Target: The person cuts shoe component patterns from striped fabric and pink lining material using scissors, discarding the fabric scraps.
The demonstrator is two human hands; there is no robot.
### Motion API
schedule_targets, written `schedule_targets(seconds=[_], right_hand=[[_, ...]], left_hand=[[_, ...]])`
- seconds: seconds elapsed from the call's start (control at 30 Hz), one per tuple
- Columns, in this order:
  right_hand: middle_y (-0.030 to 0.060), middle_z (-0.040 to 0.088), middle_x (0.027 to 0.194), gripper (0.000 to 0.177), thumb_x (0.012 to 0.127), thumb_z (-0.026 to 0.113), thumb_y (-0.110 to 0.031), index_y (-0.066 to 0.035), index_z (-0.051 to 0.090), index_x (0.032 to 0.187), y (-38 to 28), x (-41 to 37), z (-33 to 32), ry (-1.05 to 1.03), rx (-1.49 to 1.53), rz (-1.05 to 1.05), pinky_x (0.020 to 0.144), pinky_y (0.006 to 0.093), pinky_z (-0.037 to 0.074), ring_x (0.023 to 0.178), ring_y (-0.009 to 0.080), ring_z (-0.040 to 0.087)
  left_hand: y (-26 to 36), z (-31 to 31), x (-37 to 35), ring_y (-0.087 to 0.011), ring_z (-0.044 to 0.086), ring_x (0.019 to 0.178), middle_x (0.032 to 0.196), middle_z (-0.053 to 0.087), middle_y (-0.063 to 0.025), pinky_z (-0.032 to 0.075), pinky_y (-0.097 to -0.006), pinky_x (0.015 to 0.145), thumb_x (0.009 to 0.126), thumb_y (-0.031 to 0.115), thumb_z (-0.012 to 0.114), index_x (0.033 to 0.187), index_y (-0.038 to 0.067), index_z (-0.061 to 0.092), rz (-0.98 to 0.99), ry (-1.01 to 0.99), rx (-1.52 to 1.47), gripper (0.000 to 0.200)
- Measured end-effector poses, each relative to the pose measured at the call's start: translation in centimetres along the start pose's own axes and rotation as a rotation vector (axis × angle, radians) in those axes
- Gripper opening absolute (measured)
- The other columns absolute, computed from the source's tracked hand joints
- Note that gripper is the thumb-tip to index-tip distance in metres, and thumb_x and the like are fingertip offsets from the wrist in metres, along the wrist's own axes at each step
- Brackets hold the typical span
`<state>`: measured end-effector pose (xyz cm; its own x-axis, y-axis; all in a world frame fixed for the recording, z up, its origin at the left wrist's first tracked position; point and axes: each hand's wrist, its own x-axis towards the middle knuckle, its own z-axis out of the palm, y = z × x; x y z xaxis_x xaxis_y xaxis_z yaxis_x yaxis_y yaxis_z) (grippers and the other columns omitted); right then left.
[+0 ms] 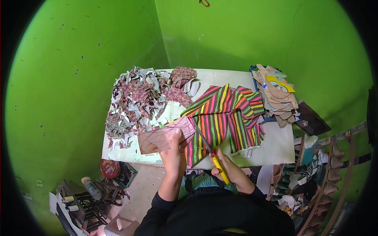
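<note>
My left hand (174,156) is closed, its thumb pressing on a flat, pinkish-brown rectangular piece (157,138) with dark lines across it. Multicoloured striped cloth (212,122) spreads from beside and beneath that piece toward the right of the table. In my right hand (223,160) is a pair of scissors (221,171) with yellow handles, the fingers wrapped round them. Their dark blades point up and left, at the right end of the piece and over the striped cloth. Whether the blade tips touch the cloth cannot be made out.
A heap of maroon patterned and pale scraps (136,98) covers the left of the white table (275,151). Cardboard-like shapes (277,96) are stacked in a blue tray at the back right. Green walls enclose the far sides. A wooden rack (328,169) stands at right.
</note>
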<state>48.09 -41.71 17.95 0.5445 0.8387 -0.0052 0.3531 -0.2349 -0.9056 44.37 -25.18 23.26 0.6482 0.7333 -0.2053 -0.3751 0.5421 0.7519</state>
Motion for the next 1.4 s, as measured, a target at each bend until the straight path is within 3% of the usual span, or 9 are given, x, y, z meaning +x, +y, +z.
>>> schedule_targets(seconds=[0.47,0.53,0.63,0.7,0.97,1.13,1.2,1.23,1.4], right_hand=[[0.0153,0.047,0.069,0.056,0.068,0.058,-0.003,0.005,0.02,0.107,-0.6,1.0,-0.8,0.009,0.061,-0.039,0.055,0.0331,0.039,0.059,0.0274,0.049],[0.0123,0.043,0.072,0.06,0.077,0.055,-0.022,0.006,0.017,0.113,-0.1,1.0,-0.9,-0.036,0.099,-0.016,0.055,0.0287,0.038,0.059,0.0232,0.042],[0.0164,0.047,0.071,0.055,0.069,0.058,-0.005,0.005,0.02,0.108,0.0,1.2,-0.8,-0.038,0.088,0.024,0.057,0.0337,0.039,0.061,0.0301,0.05],[0.0164,0.047,0.073,0.055,0.069,0.058,-0.006,0.005,0.02,0.108,0.4,1.0,-0.3,0.01,0.019,-0.032,0.058,0.033,0.039,0.062,0.0293,0.05],[0.0137,0.046,0.075,0.053,0.071,0.056,-0.004,0.008,0.02,0.108,-1.9,1.3,-1.1,-0.009,-0.007,-0.017,0.059,0.0295,0.04,0.064,0.0222,0.049],[0.0057,0.044,0.058,0.028,0.083,0.041,-0.012,0.004,0.025,0.099,-2.0,1.5,-0.9,-0.03,0.187,0.037,0.044,0.0238,0.037,0.045,0.0116,0.044],[0.0045,0.043,0.055,0.023,0.086,0.034,-0.018,0.002,0.027,0.096,-2.8,1.6,-1.0,-0.029,0.335,0.136,0.042,0.0229,0.035,0.043,0.0105,0.042],[0.0032,0.042,0.052,0.024,0.089,0.026,-0.024,0.0,0.028,0.093,-3.0,1.6,-1.0,-0.028,0.482,0.235,0.039,0.0219,0.034,0.04,0.0095,0.04],[0.0032,0.045,0.056,0.031,0.091,0.016,-0.03,-0.003,0.03,0.091,-3.0,1.5,-1.1,-0.038,0.341,0.178,0.038,0.02,0.032,0.041,0.0085,0.04]], left_hand=[[0.3,0.7,-0.3,-0.0139,0.053,0.07,0.077,0.053,-0.0076,0.051,-0.0377,0.069,0.078,0.008,0.055,0.078,-0.003,0.055,-0.038,-0.006,0.051,0.012],[0.1,0.6,-0.2,-0.0137,0.053,0.07,0.076,0.053,-0.0069,0.051,-0.0375,0.069,0.078,0.008,0.055,0.077,-0.002,0.055,-0.052,-0.009,0.056,0.011],[-0.2,0.3,0.0,-0.0141,0.054,0.071,0.076,0.053,-0.0061,0.052,-0.037,0.069,0.078,0.008,0.055,0.077,-0.001,0.054,-0.04,-0.035,0.017,0.009],[-0.3,0.2,0.1,-0.0161,0.055,0.077,0.086,0.052,-0.0085,0.05,-0.0367,0.072,0.081,0.005,0.051,0.098,-0.001,0.045,-0.067,-0.053,-0.02,0.019],[-0.2,0.5,0.1,-0.015,0.054,0.074,0.083,0.052,-0.0074,0.049,-0.0378,0.074,0.081,0.007,0.051,0.094,-0.001,0.046,-0.055,-0.037,-0.022,0.016],[-0.2,0.7,0.0,-0.0129,0.055,0.07,0.079,0.055,-0.0055,0.052,-0.0337,0.068,0.078,0.009,0.055,0.08,0.0,0.053,-0.045,-0.004,-0.045,0.009],[0.1,1.0,-0.2,-0.0117,0.051,0.066,0.073,0.05,-0.0044,0.049,-0.039,0.075,0.08,0.008,0.052,0.082,-0.001,0.051,-0.074,0.016,-0.012,0.009],[0.3,1.1,-0.2,-0.0117,0.051,0.066,0.073,0.05,-0.0044,0.049,-0.039,0.075,0.08,0.008,0.052,0.082,-0.001,0.051,-0.074,0.016,-0.012,0.009],[0.1,0.9,-0.2,-0.0114,0.054,0.068,0.078,0.054,-0.0047,0.052,-0.0337,0.068,0.078,0.009,0.055,0.079,0.0,0.054,-0.048,0.006,-0.025,0.01]])
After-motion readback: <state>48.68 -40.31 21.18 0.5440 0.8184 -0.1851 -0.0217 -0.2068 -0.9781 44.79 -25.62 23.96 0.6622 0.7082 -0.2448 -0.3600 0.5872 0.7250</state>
